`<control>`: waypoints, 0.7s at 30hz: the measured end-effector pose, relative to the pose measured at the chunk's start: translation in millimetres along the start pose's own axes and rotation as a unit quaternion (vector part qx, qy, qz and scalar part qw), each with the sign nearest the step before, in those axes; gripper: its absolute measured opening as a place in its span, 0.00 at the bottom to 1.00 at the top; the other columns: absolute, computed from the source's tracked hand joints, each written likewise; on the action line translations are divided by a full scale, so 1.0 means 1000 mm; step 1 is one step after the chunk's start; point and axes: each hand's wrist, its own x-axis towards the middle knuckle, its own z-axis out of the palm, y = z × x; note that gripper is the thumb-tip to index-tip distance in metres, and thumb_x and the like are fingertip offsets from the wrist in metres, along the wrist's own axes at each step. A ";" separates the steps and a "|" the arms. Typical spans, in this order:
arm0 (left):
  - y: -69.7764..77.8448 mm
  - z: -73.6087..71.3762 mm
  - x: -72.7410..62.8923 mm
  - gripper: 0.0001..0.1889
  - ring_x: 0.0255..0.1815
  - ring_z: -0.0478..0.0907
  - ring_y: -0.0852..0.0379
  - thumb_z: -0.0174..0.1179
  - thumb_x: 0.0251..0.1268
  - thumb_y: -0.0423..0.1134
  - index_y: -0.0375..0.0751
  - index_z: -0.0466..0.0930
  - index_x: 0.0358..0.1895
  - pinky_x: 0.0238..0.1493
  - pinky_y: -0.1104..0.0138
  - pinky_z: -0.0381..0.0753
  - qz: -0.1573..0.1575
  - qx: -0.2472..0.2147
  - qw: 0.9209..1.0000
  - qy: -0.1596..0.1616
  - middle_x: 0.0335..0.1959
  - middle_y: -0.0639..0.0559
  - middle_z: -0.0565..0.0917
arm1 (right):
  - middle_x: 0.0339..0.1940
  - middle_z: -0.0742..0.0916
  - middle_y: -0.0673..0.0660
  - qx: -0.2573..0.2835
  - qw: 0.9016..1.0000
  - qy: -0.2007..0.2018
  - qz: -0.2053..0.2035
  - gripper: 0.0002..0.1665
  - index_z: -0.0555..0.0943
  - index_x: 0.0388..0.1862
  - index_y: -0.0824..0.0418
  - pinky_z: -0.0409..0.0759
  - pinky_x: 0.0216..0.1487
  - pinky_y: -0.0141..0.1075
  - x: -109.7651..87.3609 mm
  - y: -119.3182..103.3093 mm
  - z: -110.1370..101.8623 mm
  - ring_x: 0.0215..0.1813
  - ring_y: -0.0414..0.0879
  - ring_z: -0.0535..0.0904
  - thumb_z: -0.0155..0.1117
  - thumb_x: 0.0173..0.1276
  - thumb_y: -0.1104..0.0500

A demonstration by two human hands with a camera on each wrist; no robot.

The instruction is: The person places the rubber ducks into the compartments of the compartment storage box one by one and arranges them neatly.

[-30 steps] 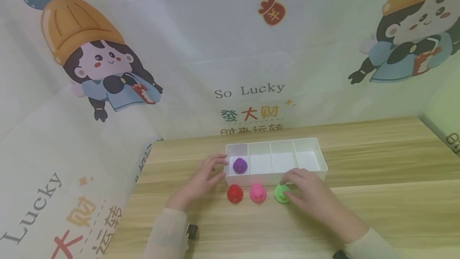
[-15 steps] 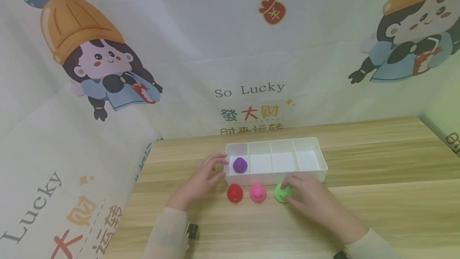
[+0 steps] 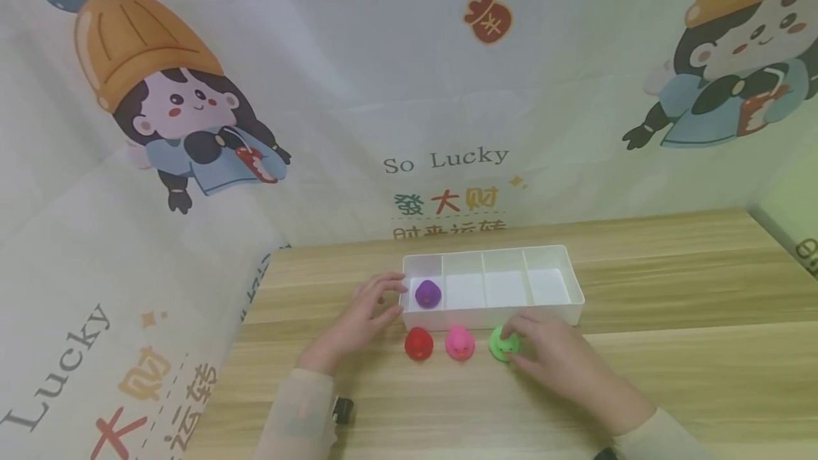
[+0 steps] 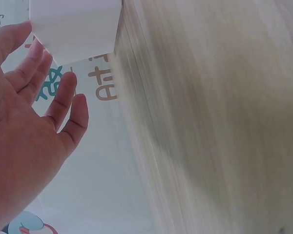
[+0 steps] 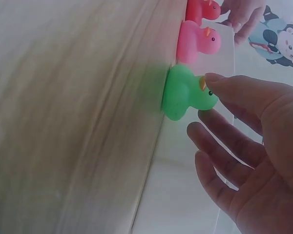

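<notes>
At the left end of a white divided box (image 3: 492,314), my left hand (image 3: 364,314) touches the corner with thumb and fingertips, its other fingers loosely extended. My right hand (image 3: 552,346) pinches the head of a green rubber duck (image 3: 501,346) between thumb and index finger; in the right wrist view the thumb lies at the beak of the green duck (image 5: 178,92) and the remaining fingers are free. The duck sits on the table before the box. Left of it stand a pink rubber duck (image 3: 459,343) and a red rubber duck (image 3: 418,343). A purple rubber duck (image 3: 427,294) lies in the leftmost compartment.
Everything stands on a wood-grain table (image 3: 671,346). Behind it and to the left hangs a pale printed cloth (image 3: 358,91) with cartoon figures and lettering. Thin dividers (image 3: 483,281) split the box into compartments.
My right hand's fingers have lowered slightly and closed onto the green duck's head. My left hand stays at the box, and the ducks keep their places.
</notes>
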 end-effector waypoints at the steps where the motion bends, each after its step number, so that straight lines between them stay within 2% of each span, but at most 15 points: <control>1: 0.000 0.000 0.000 0.16 0.53 0.64 0.49 0.54 0.61 0.43 0.54 0.68 0.52 0.49 0.57 0.68 0.001 0.000 1.000 0.000 0.63 0.62 0.58 | 0.35 0.79 0.40 0.000 1.000 0.000 0.001 0.16 0.78 0.34 0.48 0.71 0.45 0.33 0.000 0.000 0.000 0.41 0.36 0.72 0.71 0.44 0.55; 14: 0.002 -0.001 -0.001 0.16 0.53 0.63 0.49 0.54 0.61 0.41 0.50 0.68 0.53 0.50 0.56 0.68 0.002 0.006 1.000 -0.002 0.64 0.58 0.59 | 0.34 0.78 0.39 0.000 1.000 -0.001 0.005 0.17 0.76 0.33 0.47 0.73 0.40 0.31 0.003 0.001 0.006 0.37 0.37 0.74 0.72 0.43 0.56; 21: 0.003 0.000 -0.001 0.16 0.53 0.64 0.49 0.55 0.61 0.41 0.53 0.68 0.53 0.50 0.57 0.68 -0.015 0.006 1.000 0.002 0.63 0.63 0.59 | 0.33 0.78 0.39 -0.003 1.000 0.001 0.007 0.18 0.76 0.33 0.47 0.73 0.41 0.32 0.004 0.001 0.007 0.37 0.37 0.74 0.72 0.42 0.55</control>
